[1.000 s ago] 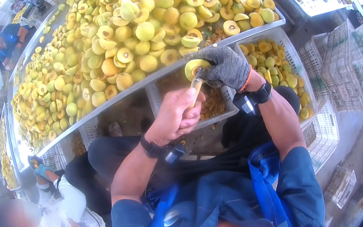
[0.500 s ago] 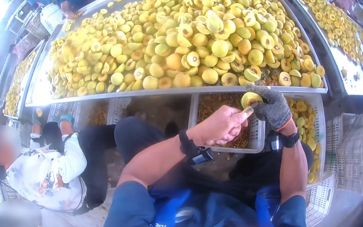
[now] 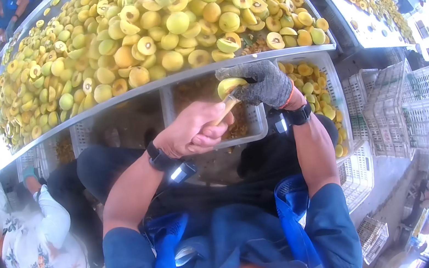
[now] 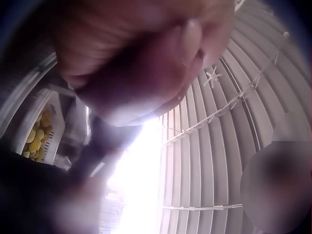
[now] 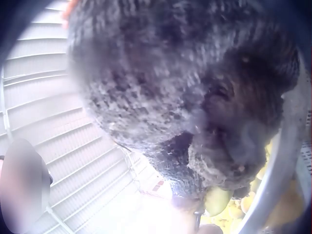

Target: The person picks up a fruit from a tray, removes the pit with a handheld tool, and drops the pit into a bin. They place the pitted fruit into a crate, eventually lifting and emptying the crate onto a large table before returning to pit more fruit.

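My bare left hand (image 3: 191, 129) grips the pale wooden handle of a small pitting tool (image 3: 224, 110), whose metal end meets the fruit. In a grey knit glove, my right hand (image 3: 265, 85) holds a yellow peach half (image 3: 228, 86) between thumb and fingers. Both hands are close together above a white crate (image 3: 261, 122) of brown scraps, just in front of the table edge. The left wrist view shows the curled fingers (image 4: 146, 73) but not the tool's tip. In the right wrist view the glove (image 5: 156, 83) covers most of the peach half (image 5: 218, 201).
A metal table (image 3: 125, 96) heaped with halved yellow fruit (image 3: 103, 56) stands ahead. To the right, another white crate (image 3: 338, 94) holds fruit halves, with stacked crates (image 3: 404, 105) beyond. A seated person (image 3: 41, 237) works at the left.
The head view swung left and then back. Both hands keep their grips on the tool and the peach half. The peach's cut face, visible earlier, is now turned more away from the head camera.
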A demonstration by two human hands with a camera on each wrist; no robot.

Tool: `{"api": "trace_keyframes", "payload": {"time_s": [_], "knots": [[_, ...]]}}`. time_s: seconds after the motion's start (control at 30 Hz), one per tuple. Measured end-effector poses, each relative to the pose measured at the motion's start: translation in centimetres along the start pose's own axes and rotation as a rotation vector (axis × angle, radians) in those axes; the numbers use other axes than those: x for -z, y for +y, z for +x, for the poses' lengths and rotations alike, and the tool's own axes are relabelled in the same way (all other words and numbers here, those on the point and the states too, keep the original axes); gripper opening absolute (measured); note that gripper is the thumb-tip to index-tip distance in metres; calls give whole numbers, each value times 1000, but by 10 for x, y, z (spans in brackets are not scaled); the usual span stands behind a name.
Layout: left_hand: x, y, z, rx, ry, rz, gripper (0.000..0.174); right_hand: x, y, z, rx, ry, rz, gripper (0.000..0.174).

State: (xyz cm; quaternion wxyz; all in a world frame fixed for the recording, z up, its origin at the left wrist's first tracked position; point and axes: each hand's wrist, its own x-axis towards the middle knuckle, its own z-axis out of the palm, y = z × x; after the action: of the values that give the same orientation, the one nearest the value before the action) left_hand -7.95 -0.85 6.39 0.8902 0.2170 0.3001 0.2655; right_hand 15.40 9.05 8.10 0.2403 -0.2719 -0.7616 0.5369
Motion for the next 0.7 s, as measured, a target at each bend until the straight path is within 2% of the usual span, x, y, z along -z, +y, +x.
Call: {"api": "trace_keyframes", "payload": {"time_s": [0.13, 0.23, 0.33, 0.43, 0.53, 0.7], "knots": [[2, -8, 2, -30, -35, -61, 40, 0, 2, 0, 55, 3, 37, 38], [3, -10, 3, -43, -60, -92, 41, -3, -7, -2, 10, 23, -89, 39], [10, -12, 3, -11, -70, -86, 41, -10, -5, -6, -77, 50, -42, 42], [12, -11, 1, 5, -21, 121, 39, -4, 8, -7, 36, -77, -93, 51], [10, -11, -4, 23, 12, 149, 39, -5, 10, -6, 75, -113, -169, 53], [13, -19, -4, 3, -172, -102, 39, -8, -4, -6, 55, -56, -58, 47]]}}
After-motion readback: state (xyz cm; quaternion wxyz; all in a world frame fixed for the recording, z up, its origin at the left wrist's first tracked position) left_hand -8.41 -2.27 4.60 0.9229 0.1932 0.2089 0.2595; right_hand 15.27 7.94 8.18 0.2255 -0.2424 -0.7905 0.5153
